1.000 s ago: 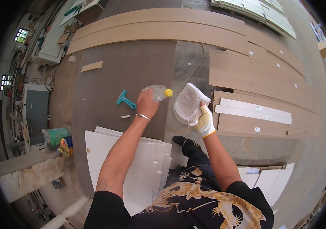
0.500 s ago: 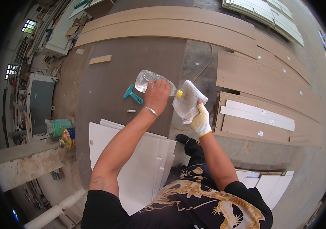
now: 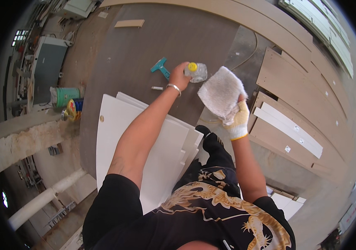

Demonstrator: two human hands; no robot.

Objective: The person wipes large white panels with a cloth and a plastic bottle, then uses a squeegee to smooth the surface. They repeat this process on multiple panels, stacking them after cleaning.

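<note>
My bare left hand (image 3: 179, 78) is closed around a clear plastic bottle (image 3: 200, 73) with a yellow cap, now upright above the dark brown board (image 3: 178, 33). In my right hand (image 3: 239, 121), which wears a white and yellow work glove, a white cloth (image 3: 223, 92) is held by its lower edge and hangs open flat. Bottle and cloth are apart. Left of the bottle a teal scraper (image 3: 160, 66) lies on the board, with a small white stick (image 3: 157, 88) below it.
Stacked white panels (image 3: 144, 137) lie on the board's near end. A pale wood strip (image 3: 129, 23) is farther up it. Tan boards (image 3: 298, 79) are stacked at right, with a white strip (image 3: 288, 127). A green bucket (image 3: 66, 96) stands at left; a hose (image 3: 251, 56) crosses the floor.
My left hand has turned the bottle from tipped toward the cloth to upright and drawn it away. The cloth has shifted right, its face turned more to view. The whole view has swung.
</note>
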